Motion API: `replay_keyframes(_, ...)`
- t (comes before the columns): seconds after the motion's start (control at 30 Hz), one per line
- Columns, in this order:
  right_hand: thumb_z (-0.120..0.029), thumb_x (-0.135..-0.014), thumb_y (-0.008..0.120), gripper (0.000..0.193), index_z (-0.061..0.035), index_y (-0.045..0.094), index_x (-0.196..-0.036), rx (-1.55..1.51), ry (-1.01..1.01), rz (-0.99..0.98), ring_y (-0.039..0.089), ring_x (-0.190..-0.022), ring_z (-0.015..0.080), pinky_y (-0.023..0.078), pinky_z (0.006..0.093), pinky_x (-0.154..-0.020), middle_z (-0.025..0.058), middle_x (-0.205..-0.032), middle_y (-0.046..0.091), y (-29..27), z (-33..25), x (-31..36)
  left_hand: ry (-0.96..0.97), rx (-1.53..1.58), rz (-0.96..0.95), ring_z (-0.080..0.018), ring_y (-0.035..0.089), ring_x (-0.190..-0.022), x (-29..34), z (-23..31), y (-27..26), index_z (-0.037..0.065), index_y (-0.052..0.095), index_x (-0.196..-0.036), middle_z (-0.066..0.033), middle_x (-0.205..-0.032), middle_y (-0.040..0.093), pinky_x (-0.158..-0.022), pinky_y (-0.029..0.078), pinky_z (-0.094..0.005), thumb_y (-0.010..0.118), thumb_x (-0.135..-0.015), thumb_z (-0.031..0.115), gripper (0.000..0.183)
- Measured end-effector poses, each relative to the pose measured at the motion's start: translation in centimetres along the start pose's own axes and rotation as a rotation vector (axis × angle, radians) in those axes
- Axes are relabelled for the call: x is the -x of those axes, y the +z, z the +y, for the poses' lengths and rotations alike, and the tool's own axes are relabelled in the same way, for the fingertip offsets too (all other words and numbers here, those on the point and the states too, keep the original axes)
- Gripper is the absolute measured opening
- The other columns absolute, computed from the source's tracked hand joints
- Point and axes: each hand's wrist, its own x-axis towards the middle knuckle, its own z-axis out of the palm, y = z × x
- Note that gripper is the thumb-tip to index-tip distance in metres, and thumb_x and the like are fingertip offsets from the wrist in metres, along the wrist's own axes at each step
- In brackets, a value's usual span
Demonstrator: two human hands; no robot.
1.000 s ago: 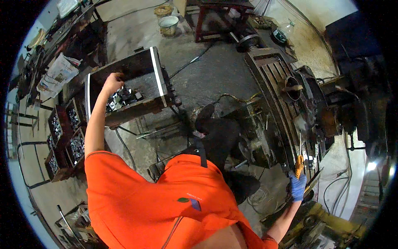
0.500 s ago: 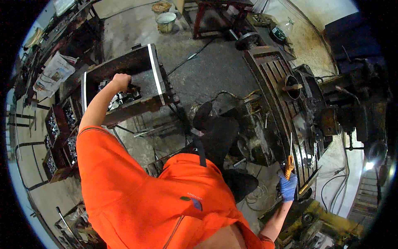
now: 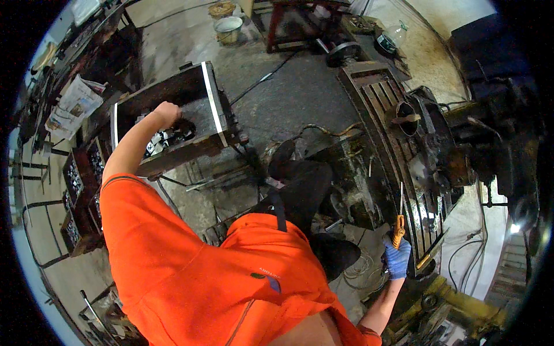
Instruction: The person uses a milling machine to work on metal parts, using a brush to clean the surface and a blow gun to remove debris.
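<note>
My bare left hand (image 3: 168, 113) reaches into a dark metal box (image 3: 222, 138) at the left, its fingers curled closed. What they hold, if anything, is hidden. Small shiny metal parts (image 3: 156, 142) lie just below that hand, on the box's floor. At the lower right my right hand (image 3: 397, 258), in a blue glove, grips a yellow-orange air blow gun (image 3: 399, 230). Its thin metal nozzle points away from me, alongside the slotted machine table (image 3: 398, 167).
A dark machine (image 3: 461, 164) stands along the right side. Stacked bins (image 3: 74, 233) of small metal parts are at the left. Farther off are a bucket (image 3: 228, 31) and a red-brown stand (image 3: 288, 26). A cable (image 3: 266, 76) crosses the floor.
My left hand has shifted slightly and more of the metal parts show below it. My right hand has moved slightly left with the air blow gun.
</note>
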Motion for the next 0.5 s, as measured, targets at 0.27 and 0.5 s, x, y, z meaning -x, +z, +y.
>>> replay_keyframes(0.27,-0.008,-0.07,0.066,0.016,0.0013,0.055,-0.074,0.081,-0.115,-0.038,0.044,-0.056,0.0089,0.04,0.0281,-0.052,-0.0001,-0.061,0.053,1.2,-0.1,0.4,-0.154,0.203,0.207,-0.0307,0.059,-0.085,-0.1,0.1,3.2,0.005,0.059,-0.076,-0.0144,-0.082,0.062,-0.077,0.045,-0.0422,0.059,-0.062,0.005,0.014)
replay_keyframes(0.5,-0.02,-0.068,0.071,0.026,-0.0007,0.057,-0.078,0.06,-0.153,-0.132,0.048,-0.054,0.0121,0.042,0.0296,-0.053,0.0061,-0.06,0.054,3.3,-1.6,1.4,-0.287,0.317,0.34,-0.0323,0.058,-0.088,0.5,0.5,2.2,0.006,0.058,-0.082,-0.0165,-0.086,0.061,-0.083,0.04,-0.0482,0.062,-0.06,0.014,0.024)
